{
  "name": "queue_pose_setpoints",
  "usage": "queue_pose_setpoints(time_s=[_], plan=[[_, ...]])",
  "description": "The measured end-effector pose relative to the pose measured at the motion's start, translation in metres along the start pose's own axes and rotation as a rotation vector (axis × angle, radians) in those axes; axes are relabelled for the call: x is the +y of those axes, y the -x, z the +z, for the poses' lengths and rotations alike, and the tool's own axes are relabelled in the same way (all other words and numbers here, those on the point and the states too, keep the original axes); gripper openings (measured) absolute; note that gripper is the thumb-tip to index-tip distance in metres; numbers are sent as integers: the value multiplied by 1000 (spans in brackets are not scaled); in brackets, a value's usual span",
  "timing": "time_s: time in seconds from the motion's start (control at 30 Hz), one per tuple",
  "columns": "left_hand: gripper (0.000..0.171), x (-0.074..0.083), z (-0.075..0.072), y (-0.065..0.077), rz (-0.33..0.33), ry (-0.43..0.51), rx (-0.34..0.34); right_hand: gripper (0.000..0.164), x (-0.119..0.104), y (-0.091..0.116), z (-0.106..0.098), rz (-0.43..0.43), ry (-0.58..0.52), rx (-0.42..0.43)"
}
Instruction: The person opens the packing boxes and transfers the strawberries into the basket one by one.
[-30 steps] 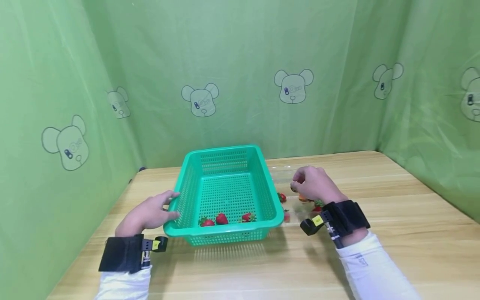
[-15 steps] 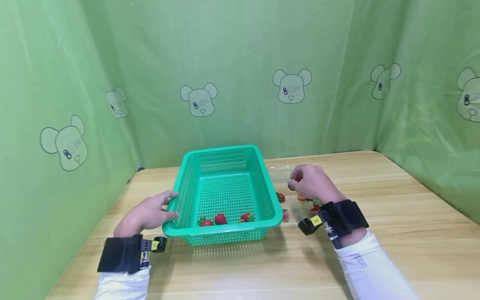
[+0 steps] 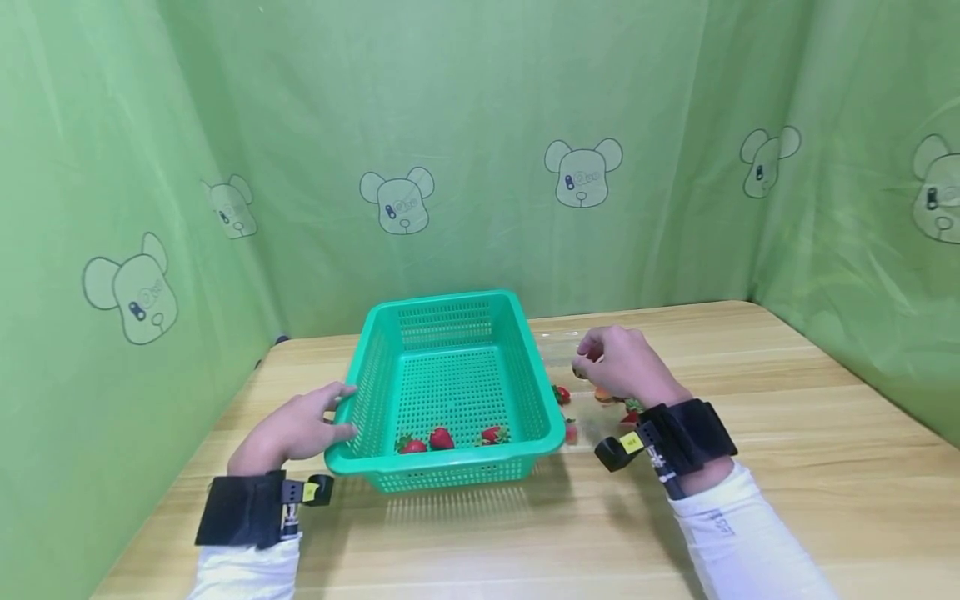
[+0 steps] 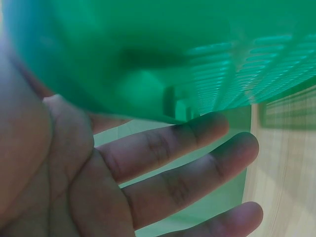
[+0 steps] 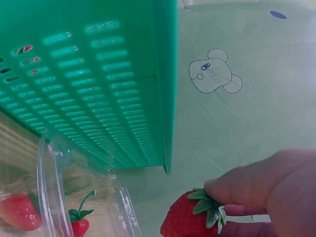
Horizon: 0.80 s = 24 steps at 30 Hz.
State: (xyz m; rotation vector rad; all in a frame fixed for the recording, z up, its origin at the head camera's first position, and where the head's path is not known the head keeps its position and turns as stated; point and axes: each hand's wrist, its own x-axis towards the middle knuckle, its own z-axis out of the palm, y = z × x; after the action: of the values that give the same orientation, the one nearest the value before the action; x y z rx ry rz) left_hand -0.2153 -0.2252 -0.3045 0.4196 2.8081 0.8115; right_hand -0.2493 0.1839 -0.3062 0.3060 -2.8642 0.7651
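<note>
A green plastic basket [image 3: 447, 459] stands in the middle of the table, with several strawberries [image 3: 441, 437] along its near inner edge. My left hand [image 3: 296, 425] grips its left rim; the left wrist view shows the fingers [image 4: 185, 190] below the rim, outside the wall. To the right of the basket, my right hand [image 3: 626, 362] is over a clear plastic box [image 3: 558, 346]. In the right wrist view it pinches a strawberry [image 5: 185, 217] near its green leaves. More strawberries [image 5: 19, 212] lie in the box, partly hidden by the hand in the head view.
An orange-brown item [image 3: 604, 395] shows under the right hand, its kind unclear. The wooden table [image 3: 450, 542] extends to both sides and the front. A green curtain [image 3: 480, 242] with bear-head drawings encloses the back and sides.
My right hand has shifted slightly left and up toward the basket. The left hand keeps its hold on the rim, and the strawberries in the basket lie as before.
</note>
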Motion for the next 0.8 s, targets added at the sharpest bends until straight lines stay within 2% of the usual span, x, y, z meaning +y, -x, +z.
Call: queue_pose_setpoints(time_s=[0.8], plan=[[61, 0, 1, -1, 9, -16, 5, 15, -15, 4, -4, -46, -1, 37]])
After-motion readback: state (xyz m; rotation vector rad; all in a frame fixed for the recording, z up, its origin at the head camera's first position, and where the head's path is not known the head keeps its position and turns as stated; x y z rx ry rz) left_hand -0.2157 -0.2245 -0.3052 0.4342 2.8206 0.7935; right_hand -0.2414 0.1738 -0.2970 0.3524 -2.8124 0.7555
